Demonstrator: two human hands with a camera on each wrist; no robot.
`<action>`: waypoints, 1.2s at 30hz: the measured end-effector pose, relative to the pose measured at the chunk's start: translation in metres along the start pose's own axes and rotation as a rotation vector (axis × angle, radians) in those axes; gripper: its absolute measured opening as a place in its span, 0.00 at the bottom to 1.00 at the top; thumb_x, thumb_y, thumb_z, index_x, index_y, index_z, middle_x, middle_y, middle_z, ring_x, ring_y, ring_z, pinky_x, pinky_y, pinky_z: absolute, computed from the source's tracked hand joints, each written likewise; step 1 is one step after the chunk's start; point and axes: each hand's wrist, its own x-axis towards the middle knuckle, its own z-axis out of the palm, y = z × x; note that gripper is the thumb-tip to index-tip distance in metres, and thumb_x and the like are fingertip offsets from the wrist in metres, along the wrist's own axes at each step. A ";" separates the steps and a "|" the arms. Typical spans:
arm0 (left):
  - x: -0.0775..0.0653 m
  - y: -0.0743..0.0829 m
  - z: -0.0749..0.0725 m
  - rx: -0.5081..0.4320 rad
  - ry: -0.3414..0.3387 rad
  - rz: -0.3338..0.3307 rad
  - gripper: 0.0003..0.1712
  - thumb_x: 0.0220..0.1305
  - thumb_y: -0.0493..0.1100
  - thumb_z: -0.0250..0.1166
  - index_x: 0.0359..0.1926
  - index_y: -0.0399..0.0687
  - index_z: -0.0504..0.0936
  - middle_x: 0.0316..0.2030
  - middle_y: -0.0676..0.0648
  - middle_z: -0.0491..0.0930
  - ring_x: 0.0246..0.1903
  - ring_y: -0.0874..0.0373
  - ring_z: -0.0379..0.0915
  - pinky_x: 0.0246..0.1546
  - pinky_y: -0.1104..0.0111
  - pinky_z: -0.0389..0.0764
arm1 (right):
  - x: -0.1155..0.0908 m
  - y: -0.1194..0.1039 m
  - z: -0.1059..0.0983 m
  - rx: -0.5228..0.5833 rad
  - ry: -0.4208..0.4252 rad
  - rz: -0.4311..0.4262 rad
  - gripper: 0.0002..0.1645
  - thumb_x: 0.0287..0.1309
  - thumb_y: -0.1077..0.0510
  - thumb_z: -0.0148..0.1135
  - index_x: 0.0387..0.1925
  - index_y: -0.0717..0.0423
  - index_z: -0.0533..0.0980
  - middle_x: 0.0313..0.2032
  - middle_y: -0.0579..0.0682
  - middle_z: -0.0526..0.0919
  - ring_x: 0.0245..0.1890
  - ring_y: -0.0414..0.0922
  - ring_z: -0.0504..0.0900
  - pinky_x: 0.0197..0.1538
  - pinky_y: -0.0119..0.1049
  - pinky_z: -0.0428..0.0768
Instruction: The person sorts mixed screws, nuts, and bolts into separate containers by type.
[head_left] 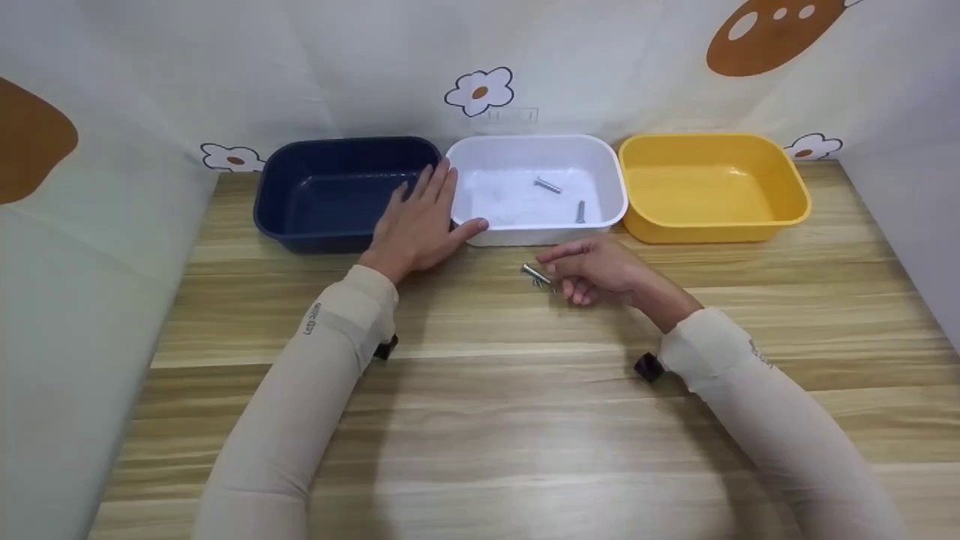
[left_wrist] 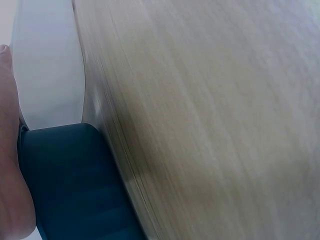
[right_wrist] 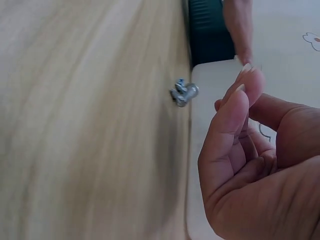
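Observation:
My left hand (head_left: 420,225) lies with fingers spread over the neighbouring rims of a navy blue bin (head_left: 315,244) and a white bin (head_left: 517,237), its thumb on the white front rim. Two bolts, one the left bolt (head_left: 547,185) and one the right bolt (head_left: 580,211), lie inside the white bin. In front of that bin, a small cluster of bolts (head_left: 535,274) sits on the wooden table. My right hand (head_left: 600,270) hovers beside the cluster with index finger and thumb extended and the other fingers bent. The right wrist view shows these bolts (right_wrist: 183,93) apart from the fingertips (right_wrist: 250,82).
A yellow bin (head_left: 697,234) stands right of the white one, completing a row along the patterned back cloth (head_left: 375,82). Cloth-covered sides border the wooden table (head_left: 480,420) at left and right. A black device (head_left: 649,367) shows under the right wrist.

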 end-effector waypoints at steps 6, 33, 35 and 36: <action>-0.001 0.000 0.000 -0.006 -0.008 -0.003 0.58 0.62 0.81 0.34 0.78 0.47 0.35 0.77 0.49 0.29 0.76 0.52 0.26 0.73 0.46 0.40 | 0.008 0.004 0.007 0.003 -0.014 0.042 0.24 0.64 0.57 0.61 0.61 0.55 0.75 0.14 0.46 0.79 0.11 0.36 0.76 0.18 0.30 0.77; 0.001 -0.002 0.002 -0.006 0.020 0.004 0.58 0.61 0.81 0.35 0.78 0.47 0.37 0.77 0.49 0.30 0.76 0.51 0.29 0.73 0.45 0.43 | 0.016 0.006 0.024 -0.110 0.073 0.051 0.14 0.64 0.61 0.60 0.50 0.62 0.80 0.14 0.47 0.78 0.11 0.37 0.76 0.15 0.28 0.75; 0.001 -0.002 0.002 -0.007 0.017 0.004 0.58 0.61 0.81 0.35 0.78 0.47 0.37 0.77 0.49 0.30 0.76 0.51 0.29 0.73 0.45 0.42 | 0.016 0.006 0.024 -0.109 0.068 0.050 0.14 0.65 0.61 0.59 0.49 0.63 0.79 0.14 0.47 0.78 0.11 0.37 0.76 0.15 0.29 0.75; 0.001 -0.002 0.002 -0.010 0.016 0.003 0.58 0.61 0.81 0.35 0.78 0.47 0.37 0.77 0.49 0.30 0.76 0.51 0.29 0.73 0.45 0.42 | 0.016 0.006 0.024 -0.106 0.065 0.051 0.13 0.65 0.62 0.58 0.49 0.63 0.79 0.14 0.47 0.78 0.11 0.37 0.76 0.15 0.29 0.75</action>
